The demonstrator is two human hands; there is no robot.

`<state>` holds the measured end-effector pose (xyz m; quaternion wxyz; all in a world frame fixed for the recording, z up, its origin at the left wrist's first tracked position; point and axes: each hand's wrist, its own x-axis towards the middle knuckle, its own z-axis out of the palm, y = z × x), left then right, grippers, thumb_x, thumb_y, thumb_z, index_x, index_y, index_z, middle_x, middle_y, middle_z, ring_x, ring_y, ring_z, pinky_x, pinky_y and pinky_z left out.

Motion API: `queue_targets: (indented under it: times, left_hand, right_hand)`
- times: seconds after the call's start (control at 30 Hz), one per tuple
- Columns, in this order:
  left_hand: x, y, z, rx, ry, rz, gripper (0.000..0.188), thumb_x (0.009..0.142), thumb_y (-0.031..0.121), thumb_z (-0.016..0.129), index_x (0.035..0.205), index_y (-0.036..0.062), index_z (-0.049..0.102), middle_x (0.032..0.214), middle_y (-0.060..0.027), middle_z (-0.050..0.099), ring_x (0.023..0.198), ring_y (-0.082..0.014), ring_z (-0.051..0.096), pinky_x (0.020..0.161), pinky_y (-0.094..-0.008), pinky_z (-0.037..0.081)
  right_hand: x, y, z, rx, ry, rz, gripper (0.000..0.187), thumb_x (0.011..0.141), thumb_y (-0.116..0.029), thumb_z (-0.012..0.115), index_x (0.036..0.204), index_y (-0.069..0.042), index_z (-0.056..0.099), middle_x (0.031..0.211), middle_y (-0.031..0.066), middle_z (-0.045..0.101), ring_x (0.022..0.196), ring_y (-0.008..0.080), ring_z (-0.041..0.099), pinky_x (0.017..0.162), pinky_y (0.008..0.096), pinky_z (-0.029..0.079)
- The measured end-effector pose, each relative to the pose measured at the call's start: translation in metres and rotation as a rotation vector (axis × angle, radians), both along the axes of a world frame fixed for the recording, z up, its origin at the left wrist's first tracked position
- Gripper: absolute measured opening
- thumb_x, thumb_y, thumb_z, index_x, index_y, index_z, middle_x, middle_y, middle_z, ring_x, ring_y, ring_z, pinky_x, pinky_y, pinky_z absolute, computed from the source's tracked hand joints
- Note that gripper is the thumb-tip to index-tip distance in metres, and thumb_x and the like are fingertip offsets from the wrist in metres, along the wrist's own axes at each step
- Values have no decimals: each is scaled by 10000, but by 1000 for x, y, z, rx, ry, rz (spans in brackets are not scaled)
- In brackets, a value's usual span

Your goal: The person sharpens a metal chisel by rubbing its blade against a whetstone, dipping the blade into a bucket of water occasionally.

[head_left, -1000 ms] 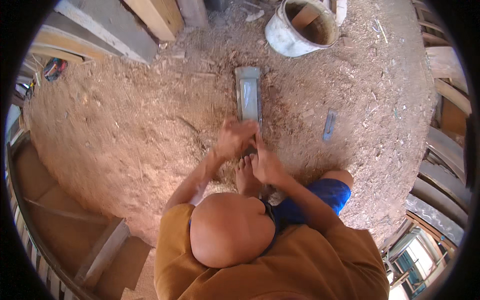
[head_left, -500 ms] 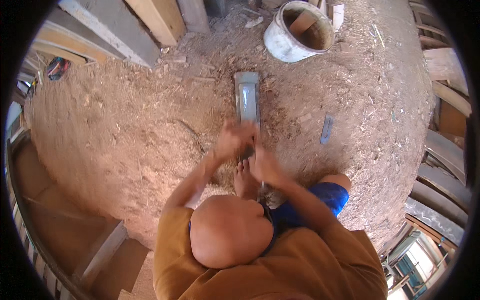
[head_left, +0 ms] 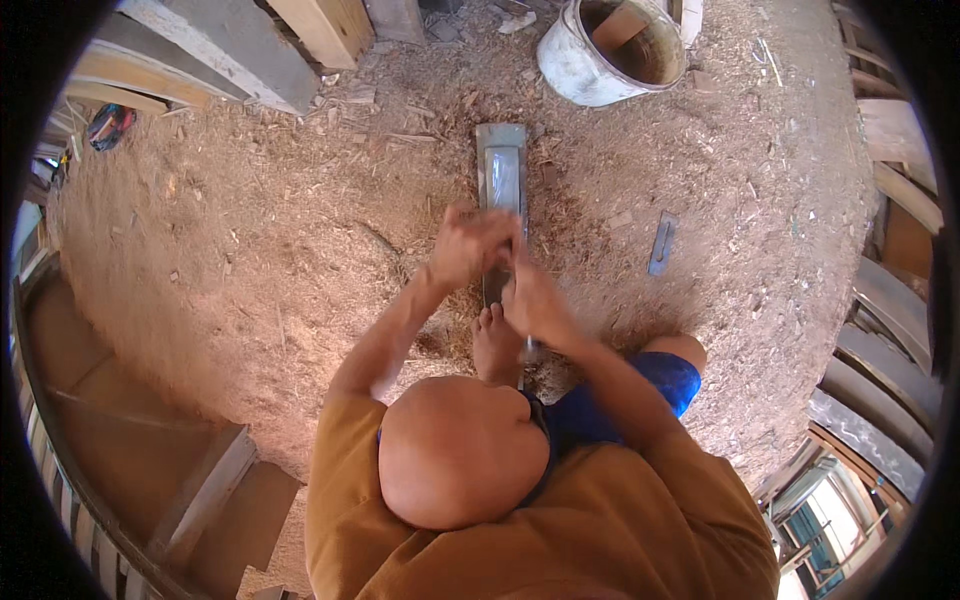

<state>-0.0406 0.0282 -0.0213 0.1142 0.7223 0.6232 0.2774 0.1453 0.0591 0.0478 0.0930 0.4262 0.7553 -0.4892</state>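
Observation:
A long grey block (head_left: 500,135) lies on the ground ahead of me, bearing a wet, shiny sharpening stone (head_left: 503,175). Over its nearer half, my left hand (head_left: 462,252) is closed, fingers bent toward my right. My right hand (head_left: 535,300) is closed as well, just nearer and to the right, almost touching the left. Something dark and thin shows between them, but blur and fingers hide its kind. My bare foot (head_left: 493,345) rests at the block's near end. To the right lies a flat, slotted metal plate (head_left: 662,243), like a plane iron, touched by neither hand.
A whitish bucket (head_left: 580,75) with a brown piece inside stands beyond the block, to the right. Wood shavings cover the ground (head_left: 300,250). Timber beams (head_left: 230,50) lean at the far left, brown panels (head_left: 110,400) lie at the near left, and curved boards (head_left: 890,290) line the right.
Both hands have moved slightly forward along the stone, staying closed and close together. The whole view has shifted a little, so the bucket and block sit higher in the picture.

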Motion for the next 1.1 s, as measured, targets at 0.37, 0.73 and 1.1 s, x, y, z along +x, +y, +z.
queue_targets:
  times: [0.37,0.73,1.1]
  left_hand:
    - [-2,-6,16,-136,-108,-9,532,788,383,855,1275,204,741,1251,-52,770,1115,-183,740,1071,-513,422]
    - [-71,109,93,97,-13,198,484,875,372,829,1288,142,722,1185,-96,777,1040,-251,740,1078,-465,405]
    - [24,10,56,-436,-1549,492,267,1022,227,718,1162,1,692,1048,-70,740,958,-164,715,842,-339,617]
  right_hand:
    - [4,20,18,-62,17,75,835,987,-112,513,1682,-53,54,1038,320,710,787,470,720,711,528,576]
    - [-44,139,79,140,27,-28,570,991,-152,553,1504,52,411,1028,329,710,881,482,704,831,525,560]
    - [-4,41,24,344,78,-94,331,901,-193,700,1140,6,586,958,298,690,907,504,687,785,582,537]
